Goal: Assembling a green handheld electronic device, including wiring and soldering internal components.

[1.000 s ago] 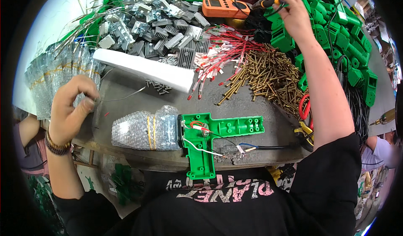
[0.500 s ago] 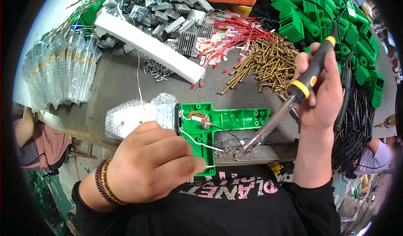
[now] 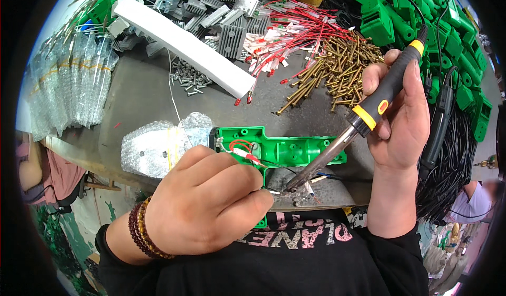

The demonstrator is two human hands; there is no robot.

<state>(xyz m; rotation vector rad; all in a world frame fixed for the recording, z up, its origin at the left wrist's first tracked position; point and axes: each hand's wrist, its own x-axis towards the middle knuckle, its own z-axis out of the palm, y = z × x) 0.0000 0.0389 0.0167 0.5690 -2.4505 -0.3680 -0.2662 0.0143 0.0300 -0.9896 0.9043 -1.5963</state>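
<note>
My right hand (image 3: 398, 117) grips a soldering iron (image 3: 377, 109) by its black and yellow handle, its tip angled down to the left. A green plastic housing (image 3: 295, 151), open side up, lies in front of me with red and white wires inside. Over its near left part my left hand (image 3: 205, 204) is closed in a pinch on a white wire (image 3: 274, 192), whose end shows beside the iron's tip. Much of that wire is covered by my fingers. A thin silvery strand (image 3: 173, 93) runs from above down behind this hand. Bubble-wrapped material (image 3: 150, 148) adjoins the housing's left end.
Beyond lie a long white box (image 3: 184, 48), metal heat sinks (image 3: 232, 40), small screws (image 3: 187, 77), red-wired lights (image 3: 295, 27) and long brass screws (image 3: 342, 69). Green housings (image 3: 390, 16) and black cables (image 3: 448, 159) crowd the right. Bubble bags (image 3: 74, 85) lie left.
My left hand has moved right and slightly up, toward the iron's tip. The iron's tip has shifted a little left and up. The view has shifted slightly.
</note>
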